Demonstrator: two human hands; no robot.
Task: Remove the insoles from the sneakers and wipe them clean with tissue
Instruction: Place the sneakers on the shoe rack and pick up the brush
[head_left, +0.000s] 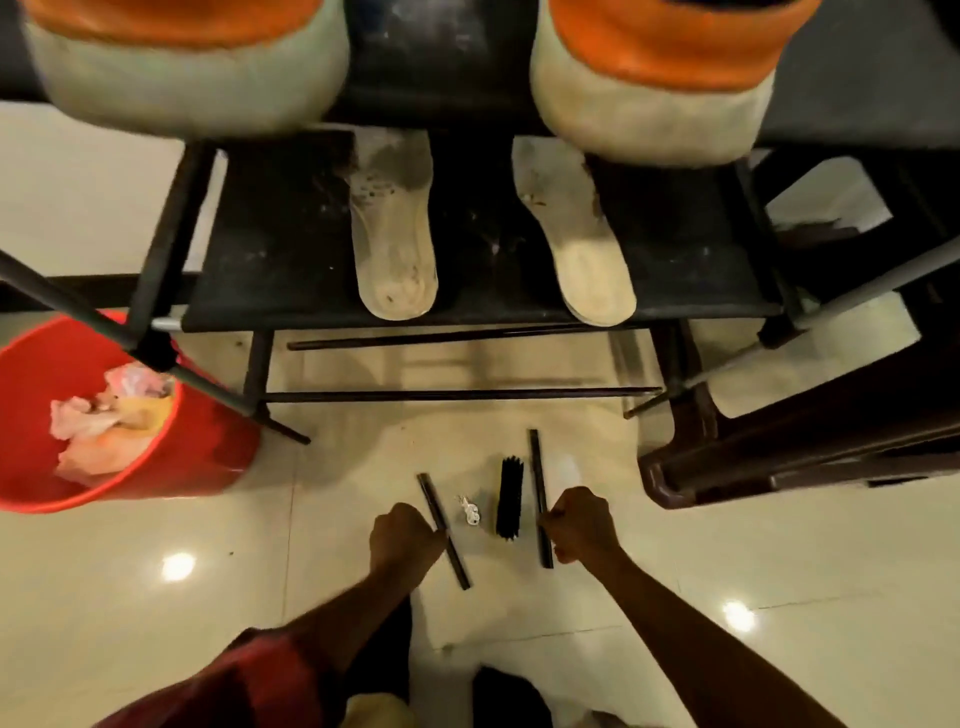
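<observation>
Two dirty white insoles lie side by side on a black rack shelf (270, 249), the left insole (392, 244) and the right insole (576, 249). Above them, close to the camera, stand two white and orange sneakers, the left sneaker (182, 67) and the right sneaker (654, 88). Low over the floor, my left hand (402, 538) is curled into a fist round a short black rod (457, 561). My right hand (582, 525) grips a second black rod (537, 467) the same way. Both hands are well in front of the rack, apart from the insoles.
A red bucket (208, 452) with crumpled tissue stands at the left. On the tiled floor between my hands lie a black brush (509, 496) and a small bunch of keys (470, 512). A dark brown stool (779, 441) stands at the right. Rack legs and bars cross the floor ahead.
</observation>
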